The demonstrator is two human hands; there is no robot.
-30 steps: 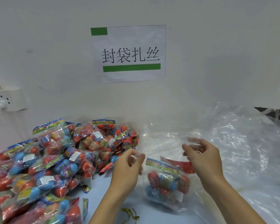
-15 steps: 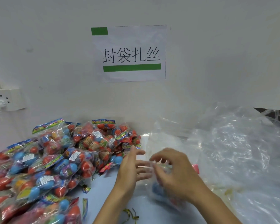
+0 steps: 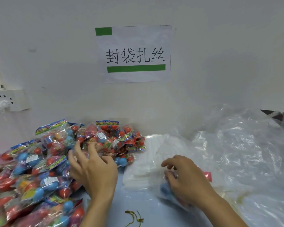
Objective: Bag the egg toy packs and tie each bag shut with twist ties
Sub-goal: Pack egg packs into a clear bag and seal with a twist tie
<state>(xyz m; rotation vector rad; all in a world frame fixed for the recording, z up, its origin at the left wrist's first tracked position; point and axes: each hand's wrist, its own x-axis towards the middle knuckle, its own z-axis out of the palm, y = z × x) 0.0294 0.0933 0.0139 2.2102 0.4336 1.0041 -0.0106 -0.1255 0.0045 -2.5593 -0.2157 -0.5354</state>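
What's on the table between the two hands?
In the head view, a flat stack of clear plastic bags and bare pale blue table lie between the left hand and right hand.

The left hand [image 3: 95, 171] reaches toward eleven o'clock, fingers spread and loosely bent. The right hand [image 3: 185, 179] lies at four o'clock, palm down, fingers curled.

Your left hand [image 3: 95, 171] and right hand [image 3: 185, 181] are bare, with no gloves, no rings, and no sleeves on your arms.
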